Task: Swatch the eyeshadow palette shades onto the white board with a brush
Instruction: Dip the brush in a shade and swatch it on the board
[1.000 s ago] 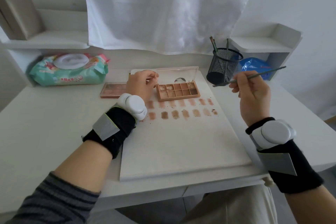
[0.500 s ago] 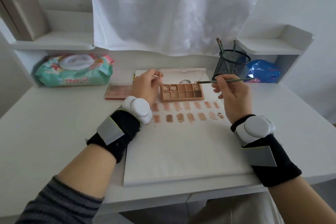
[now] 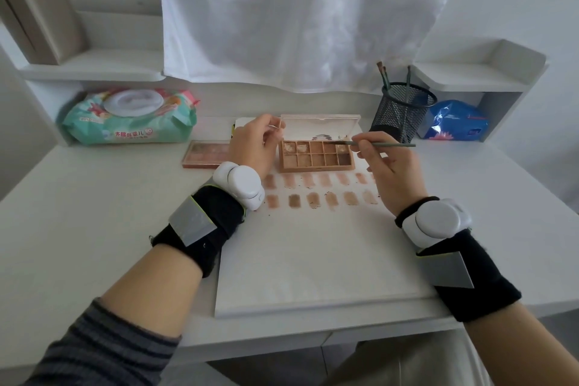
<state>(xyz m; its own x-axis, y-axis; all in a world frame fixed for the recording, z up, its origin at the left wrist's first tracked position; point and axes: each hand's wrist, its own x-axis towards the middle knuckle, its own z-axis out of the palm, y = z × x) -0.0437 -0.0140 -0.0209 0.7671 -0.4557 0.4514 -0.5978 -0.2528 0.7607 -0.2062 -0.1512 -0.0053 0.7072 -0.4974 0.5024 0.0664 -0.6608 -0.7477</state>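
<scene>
I am holding a thin green brush [image 3: 380, 144] in my right hand [image 3: 393, 172], pinching its handle between curled fingers just right of the frame's centre. The brush is lying almost level, its long axis running left to right across the picture, bristles pointing left and the handle's free end pointing right toward the black mesh cup [image 3: 402, 111]. The dark tip is sitting over the upper right pans of the open eyeshadow palette [image 3: 316, 155]; whether it is touching the powder I cannot tell.

My left hand [image 3: 255, 142] is resting at the palette's left edge, its fingers curled and pinching something small and pale near the lid's corner; what that is, I cannot tell. The palette is lying at the top end of the white board [image 3: 310, 260], in the middle of the frame, between my two hands, its lid [image 3: 319, 127] standing open behind it.

Just below it, toward me, two rows of brown swatches [image 3: 313, 189] are crossing the board, the right end of them hidden under my right hand. By my reckoning, the right hand, being the nearer to the pans and the one with the brush, is loading colour; the next stroke means bringing the tip down the frame, toward me, onto bare board.
</scene>
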